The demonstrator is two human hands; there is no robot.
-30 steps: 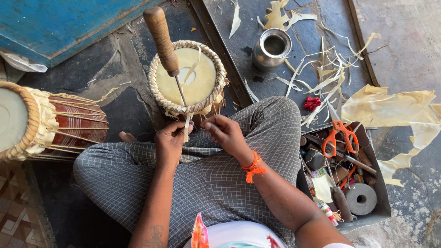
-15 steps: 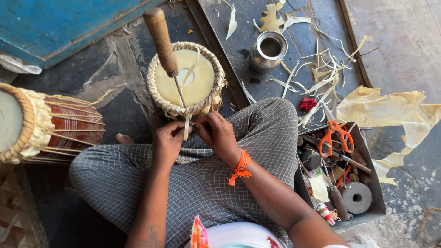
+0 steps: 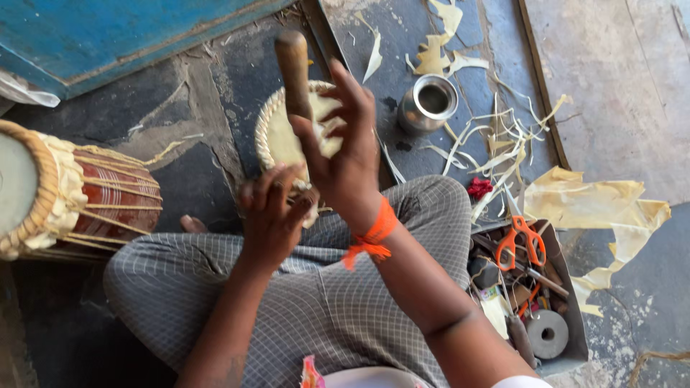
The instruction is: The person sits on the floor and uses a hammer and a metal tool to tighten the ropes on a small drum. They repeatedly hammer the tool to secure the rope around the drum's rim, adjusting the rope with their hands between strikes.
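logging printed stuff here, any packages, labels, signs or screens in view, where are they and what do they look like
No signs or screens show.
Small packet: in the tool tray by the right knee, pale, flat, partly buried; too small to tell more.
Tape roll: same tray, near corner, round, grey.
Plastic bag: left edge, by the blue board, white, crumpled.

Drum-repair wkshop: drums (image 3: 79,194), tool tray (image 3: 568,302), hide scraps (image 3: 596,205) on floor.

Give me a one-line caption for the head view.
Seated cross-legged, a person lifts the right hand to a wooden tool handle while the left hand steadies a small drum.
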